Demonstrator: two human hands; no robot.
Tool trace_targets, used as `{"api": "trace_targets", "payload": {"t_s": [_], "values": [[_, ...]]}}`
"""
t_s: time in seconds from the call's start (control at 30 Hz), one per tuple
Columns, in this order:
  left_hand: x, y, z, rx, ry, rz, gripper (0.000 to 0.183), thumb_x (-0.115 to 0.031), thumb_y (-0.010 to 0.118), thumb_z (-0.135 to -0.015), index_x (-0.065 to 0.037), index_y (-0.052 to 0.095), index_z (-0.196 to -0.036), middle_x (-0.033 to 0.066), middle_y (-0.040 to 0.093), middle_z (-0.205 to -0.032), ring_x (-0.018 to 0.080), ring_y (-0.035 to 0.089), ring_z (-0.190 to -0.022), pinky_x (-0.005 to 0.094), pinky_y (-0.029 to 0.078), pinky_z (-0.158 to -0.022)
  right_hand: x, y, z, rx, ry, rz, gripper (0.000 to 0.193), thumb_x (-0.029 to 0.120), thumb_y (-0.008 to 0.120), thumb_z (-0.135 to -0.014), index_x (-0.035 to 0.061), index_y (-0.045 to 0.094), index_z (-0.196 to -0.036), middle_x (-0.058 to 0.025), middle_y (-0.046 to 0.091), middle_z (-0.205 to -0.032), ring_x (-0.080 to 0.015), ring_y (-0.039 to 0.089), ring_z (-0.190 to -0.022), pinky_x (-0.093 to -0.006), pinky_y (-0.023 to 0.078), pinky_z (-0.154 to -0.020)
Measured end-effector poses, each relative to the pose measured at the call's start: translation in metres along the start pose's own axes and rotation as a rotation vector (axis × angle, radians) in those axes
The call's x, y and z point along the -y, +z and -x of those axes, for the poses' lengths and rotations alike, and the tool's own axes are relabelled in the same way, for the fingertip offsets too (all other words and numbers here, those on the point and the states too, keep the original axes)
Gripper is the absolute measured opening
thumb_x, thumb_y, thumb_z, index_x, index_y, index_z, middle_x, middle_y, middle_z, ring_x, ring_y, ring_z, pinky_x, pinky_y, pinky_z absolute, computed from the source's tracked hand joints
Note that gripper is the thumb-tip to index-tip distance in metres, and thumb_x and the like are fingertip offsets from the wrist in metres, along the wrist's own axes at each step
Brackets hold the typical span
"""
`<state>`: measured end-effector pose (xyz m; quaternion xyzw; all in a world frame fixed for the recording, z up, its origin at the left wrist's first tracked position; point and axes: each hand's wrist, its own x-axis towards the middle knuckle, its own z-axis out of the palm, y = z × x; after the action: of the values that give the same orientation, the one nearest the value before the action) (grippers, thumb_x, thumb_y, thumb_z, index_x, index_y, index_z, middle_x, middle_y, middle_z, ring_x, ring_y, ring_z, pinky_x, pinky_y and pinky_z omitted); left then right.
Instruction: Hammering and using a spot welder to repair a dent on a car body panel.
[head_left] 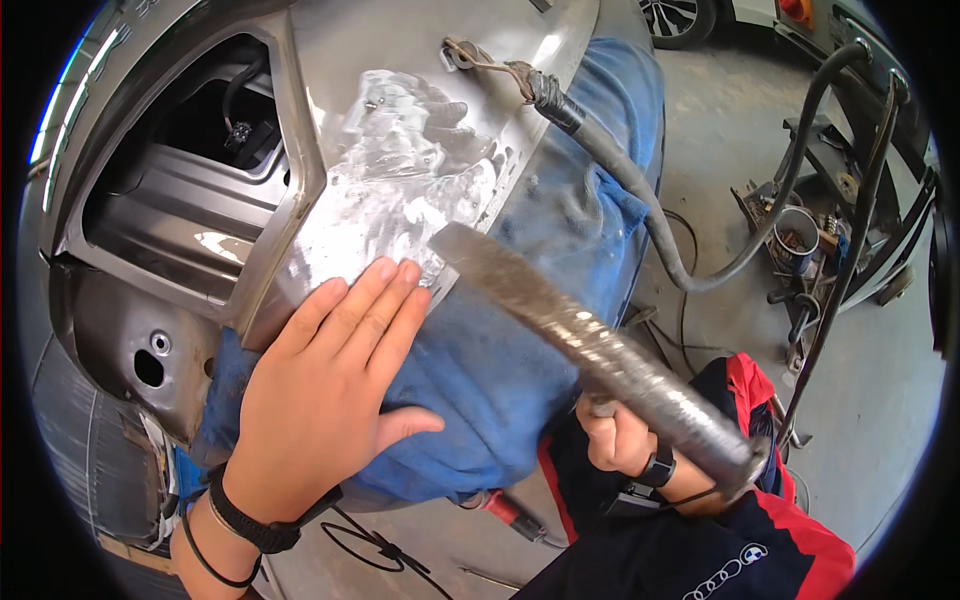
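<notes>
My left hand (335,370) lies with fingers stretched out, its fingertips on the shiny, bare-ground patch (375,195) of a grey car body panel. My right hand (615,438) is closed round the handle of a body hammer (590,345). The hammer's long metal head is raised close to the view, with a flat wedge end above the panel and a round face at the lower right. Most of its handle is hidden by the head and hand. Beneath my left palm and thumb, a dusty blue cloth (470,400) covers the part beside the panel.
A ring clamp (460,55) on the panel joins a thick grey cable (650,215) that loops to the right. An open body aperture (185,190) lies at left. A cart with a tin (797,235) stands at right. A red power tool (510,515) sits below the cloth.
</notes>
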<state>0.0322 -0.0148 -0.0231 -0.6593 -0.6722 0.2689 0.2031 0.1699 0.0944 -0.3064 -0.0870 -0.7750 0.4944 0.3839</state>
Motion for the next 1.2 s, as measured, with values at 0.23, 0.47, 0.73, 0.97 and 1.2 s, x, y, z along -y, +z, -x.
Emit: {"api": "trace_targets", "payload": {"t_s": [0.23,0.47,0.73,0.97,1.2], "values": [[0.002,-0.001,-0.021,0.025,0.066,-0.046,0.083,-0.057,0.064,-0.071,0.001,0.053,-0.130,0.0114,0.048,-0.142,0.0257,0.040,-0.135,0.0394,0.029,-0.111,-0.005,-0.010,-0.001,-0.314,-0.124,-0.244,0.038,0.031,0.039,-0.100,0.0017,0.045,-0.076,-0.0041,0.047,-0.057,-0.0107,0.043,-0.046,-0.0241,0.032,-0.043],[-0.002,-0.009,-0.014,0.128,0.001,-0.094,0.084,-0.060,0.061,-0.070,0.001,0.055,-0.127,0.0087,0.048,-0.143,0.0259,0.038,-0.137,0.0412,0.030,-0.111,-0.030,-0.031,0.047,-0.080,0.032,-0.440,0.025,0.016,0.041,-0.088,-0.0024,0.056,-0.085,-0.0106,0.057,-0.078,-0.0215,0.058,-0.074,-0.0320,0.045,-0.068],[-0.001,-0.007,-0.054,0.075,0.051,-0.123,0.087,-0.063,0.058,-0.071,0.002,0.053,-0.128,0.0100,0.047,-0.144,0.0246,0.039,-0.137,0.0400,0.029,-0.111,-0.040,-0.013,0.014,0.018,-0.110,-0.066,0.040,0.027,0.076,-0.078,0.0035,0.051,-0.100,-0.0081,0.062,-0.071,-0.0249,0.061,-0.052,-0.0367,0.046,-0.048],[0.002,-0.008,-0.046,0.130,0.087,-0.119,0.087,-0.065,0.057,-0.071,-0.001,0.054,-0.129,0.0072,0.048,-0.144,0.0224,0.039,-0.136,0.0399,0.027,-0.112,-0.028,0.000,-0.004,-0.182,-0.147,-0.289,0.044,0.023,0.081,-0.071,0.0008,0.055,-0.099,-0.0067,0.064,-0.068,-0.0243,0.063,-0.051,-0.0349,0.049,-0.049],[0.002,-0.006,-0.055,0.118,0.073,-0.073,0.086,-0.065,0.058,-0.071,0.001,0.056,-0.126,0.0095,0.049,-0.141,0.0236,0.040,-0.135,0.0400,0.028,-0.111,-0.025,-0.001,0.004,-0.205,-0.117,-0.069,0.033,0.018,0.081,-0.072,0.0004,0.060,-0.091,-0.0089,0.066,-0.075,-0.0184,0.065,-0.061,-0.0307,0.048,-0.055]]}}
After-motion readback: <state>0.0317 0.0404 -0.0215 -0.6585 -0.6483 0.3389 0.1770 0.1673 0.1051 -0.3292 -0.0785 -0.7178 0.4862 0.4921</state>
